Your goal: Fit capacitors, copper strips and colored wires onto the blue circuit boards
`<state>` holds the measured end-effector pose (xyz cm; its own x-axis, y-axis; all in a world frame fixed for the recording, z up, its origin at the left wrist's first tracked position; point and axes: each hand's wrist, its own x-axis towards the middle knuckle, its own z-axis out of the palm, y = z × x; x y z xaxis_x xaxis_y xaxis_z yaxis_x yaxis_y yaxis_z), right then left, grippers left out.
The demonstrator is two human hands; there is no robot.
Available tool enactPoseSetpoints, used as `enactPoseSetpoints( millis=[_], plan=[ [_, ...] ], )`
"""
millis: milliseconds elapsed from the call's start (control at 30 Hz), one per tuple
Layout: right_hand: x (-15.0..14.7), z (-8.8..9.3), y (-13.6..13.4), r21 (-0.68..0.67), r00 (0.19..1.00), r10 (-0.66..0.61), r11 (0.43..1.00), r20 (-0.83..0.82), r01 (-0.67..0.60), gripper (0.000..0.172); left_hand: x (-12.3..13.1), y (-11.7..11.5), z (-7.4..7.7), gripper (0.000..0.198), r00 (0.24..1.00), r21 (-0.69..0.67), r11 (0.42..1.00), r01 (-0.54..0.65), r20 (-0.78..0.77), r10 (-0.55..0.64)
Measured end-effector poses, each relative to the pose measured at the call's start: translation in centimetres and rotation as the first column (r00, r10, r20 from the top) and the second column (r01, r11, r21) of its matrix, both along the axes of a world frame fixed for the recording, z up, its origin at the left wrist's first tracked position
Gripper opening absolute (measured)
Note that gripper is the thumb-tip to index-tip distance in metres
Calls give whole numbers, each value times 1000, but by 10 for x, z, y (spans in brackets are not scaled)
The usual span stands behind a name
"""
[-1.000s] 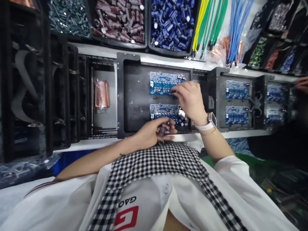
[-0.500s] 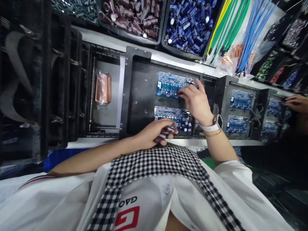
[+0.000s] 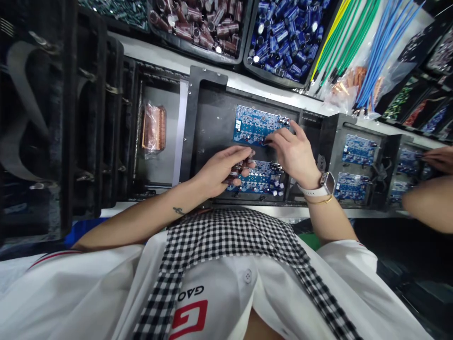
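My left hand (image 3: 223,169) is curled around several brown capacitors (image 3: 233,176), partly hidden by its fingers, just above the lower blue circuit board (image 3: 258,178). White and dark parts stand at that board's right end. Over the lower right edge of the upper circuit board (image 3: 253,120), my right hand (image 3: 292,151) has thumb and fingers pinched together. Whatever sits between those fingertips is too small to make out. Both boards lie in a black tray-like carrier (image 3: 214,113).
Bins of brown capacitors (image 3: 198,28) and blue capacitors (image 3: 283,40) stand behind the carrier. Green wires (image 3: 357,38) and blue wires (image 3: 385,52) lie at the back right. A wrapped copper-coloured part (image 3: 154,127) rests at left. Another person's hand (image 3: 440,159) works at far right.
My left hand has moved up and slightly left with the brown capacitors, over the lower board. My right hand stays at the upper board's edge. The other person's arm reaches further in.
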<state>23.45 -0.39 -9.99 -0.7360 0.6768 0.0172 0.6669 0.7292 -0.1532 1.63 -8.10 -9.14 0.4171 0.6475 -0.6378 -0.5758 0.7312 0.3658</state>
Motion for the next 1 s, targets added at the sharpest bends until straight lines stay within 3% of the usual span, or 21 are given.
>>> enactPoseSetpoints(
  millis=[200,267,400,533,667,1000],
  plan=[
    [-3,6,-7,-35,998,16,999,-62,-19,30,2,-3,-11,21,998,39,998,-51,-22,51],
    [-11,16,-14,-100,983,-53,994,-177,36,29,2,-4,-12,24,997,54,996,-65,-48,68],
    [-30,31,-25,-261,954,-91,965,-284,15,23,1,-5,-13,20,991,65,996,-64,-113,71],
    [-35,14,-14,-164,964,-171,977,-202,139,16,-2,0,-12,14,992,-24,997,-74,-109,71],
    [-32,-7,-3,-176,972,-164,975,-171,134,24,-4,2,-10,16,996,-57,997,-56,-74,52],
    [-38,-2,-9,-86,993,-56,995,-103,47,28,-8,-4,-6,5,993,-93,989,-114,-53,109]
  ],
)
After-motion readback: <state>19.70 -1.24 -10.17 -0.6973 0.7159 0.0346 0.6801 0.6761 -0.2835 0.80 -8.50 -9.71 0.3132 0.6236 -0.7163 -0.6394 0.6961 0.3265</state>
